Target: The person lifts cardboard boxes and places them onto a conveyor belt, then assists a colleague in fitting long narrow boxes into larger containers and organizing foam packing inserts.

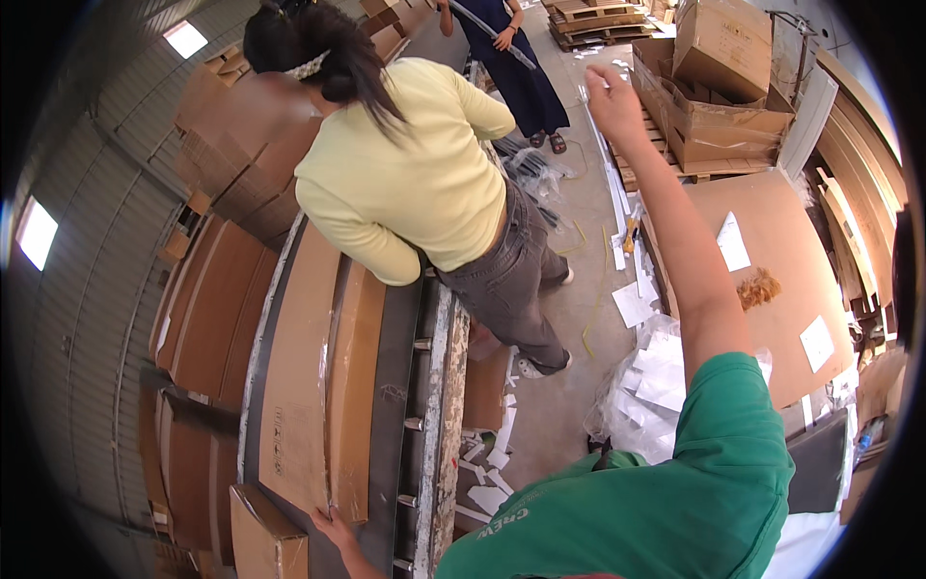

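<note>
My left hand [333,531] reaches in from the lower edge, fingers stretched and apart, touching the near end of a long cardboard box [299,386]. This box lies on a dark conveyor belt [395,386], clear tape along its seam. Just left of my hand is a smaller cardboard box [265,536]. My right arm, in a green sleeve, is stretched far out. At its end my right hand [612,96] is raised with curled fingers, near stacked open cartons; whatever it may hold is hidden.
A person in a yellow top [415,164] leans over the conveyor. Farther off, another person in dark clothes [516,58] holds a long grey piece. Stacked cartons [217,309] line the left side. Paper scraps and plastic wrap [646,386] lie on the floor beside a large cardboard sheet [772,338].
</note>
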Available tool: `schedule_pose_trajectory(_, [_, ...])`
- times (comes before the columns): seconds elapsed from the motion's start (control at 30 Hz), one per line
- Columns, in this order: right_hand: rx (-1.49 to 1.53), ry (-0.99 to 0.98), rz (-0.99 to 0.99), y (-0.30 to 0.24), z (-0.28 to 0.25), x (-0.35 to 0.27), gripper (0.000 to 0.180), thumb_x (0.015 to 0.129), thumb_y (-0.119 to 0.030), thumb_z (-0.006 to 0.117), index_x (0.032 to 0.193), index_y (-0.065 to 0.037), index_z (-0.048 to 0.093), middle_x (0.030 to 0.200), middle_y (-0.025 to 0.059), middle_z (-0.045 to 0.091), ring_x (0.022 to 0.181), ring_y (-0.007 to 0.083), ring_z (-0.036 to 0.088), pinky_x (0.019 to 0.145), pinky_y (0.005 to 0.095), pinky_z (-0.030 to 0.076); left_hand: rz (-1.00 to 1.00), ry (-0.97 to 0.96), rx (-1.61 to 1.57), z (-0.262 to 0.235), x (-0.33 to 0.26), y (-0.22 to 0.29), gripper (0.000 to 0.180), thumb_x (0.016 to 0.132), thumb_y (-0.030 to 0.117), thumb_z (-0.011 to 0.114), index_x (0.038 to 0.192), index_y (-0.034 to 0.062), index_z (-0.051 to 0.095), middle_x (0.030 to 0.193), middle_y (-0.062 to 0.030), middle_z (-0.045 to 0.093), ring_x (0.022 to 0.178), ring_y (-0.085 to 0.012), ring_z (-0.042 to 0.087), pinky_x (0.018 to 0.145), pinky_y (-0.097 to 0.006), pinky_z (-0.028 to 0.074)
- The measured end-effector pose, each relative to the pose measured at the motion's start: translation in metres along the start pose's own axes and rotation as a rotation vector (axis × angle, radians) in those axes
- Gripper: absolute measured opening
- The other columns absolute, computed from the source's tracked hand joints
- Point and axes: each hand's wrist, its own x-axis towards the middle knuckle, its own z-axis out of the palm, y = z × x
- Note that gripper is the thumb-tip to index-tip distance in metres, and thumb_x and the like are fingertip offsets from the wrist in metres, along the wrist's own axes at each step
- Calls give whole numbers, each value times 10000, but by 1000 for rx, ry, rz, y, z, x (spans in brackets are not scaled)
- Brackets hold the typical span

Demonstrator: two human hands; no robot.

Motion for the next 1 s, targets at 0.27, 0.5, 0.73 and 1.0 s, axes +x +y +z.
schedule_pose_trajectory(0.27, [-262, -1097, 118, 24, 27, -257, 264, 889, -306, 577, 858, -55, 650, 724, 151, 652, 672, 326, 630, 617, 417, 484, 30, 114, -6, -17, -24, 26, 489, 839, 114, 595, 1256, -43, 392, 1291, -267, 378, 1184, -413, 365, 1009, -460, 325])
schedule_pose_trajectory(0.5, [75, -1836, -77, -84, 18, -522, 178, 846, -254, 607, 900, -101, 682, 753, 168, 665, 696, 362, 643, 637, 435, 509, 177, 169, 61, -16, -30, 38, 468, 830, 270, 649, 1201, 31, 493, 1314, -286, 422, 1251, -449, 372, 1031, -489, 339])
schedule_pose_trajectory(0.73, [348, -1833, -132, -239, 75, -604, 132, 862, -142, 649, 906, -18, 660, 590, 92, 587, 502, 126, 525, 503, 270, 431, 39, -90, -407, -102, -94, -21, 496, 888, 285, 631, 1323, 101, 482, 1419, -201, 397, 1169, -321, 527, 868, -356, 489])
schedule_pose_trajectory(1.0, [604, -1960, -365, -395, 117, -697, 114, 874, -114, 645, 912, -7, 651, 620, 65, 578, 542, 68, 496, 506, 242, 413, -606, 544, -437, -220, -290, -201, 238, 889, 164, 644, 1071, 12, 655, 1013, -102, 674, 908, -164, 638, 786, -292, 499])
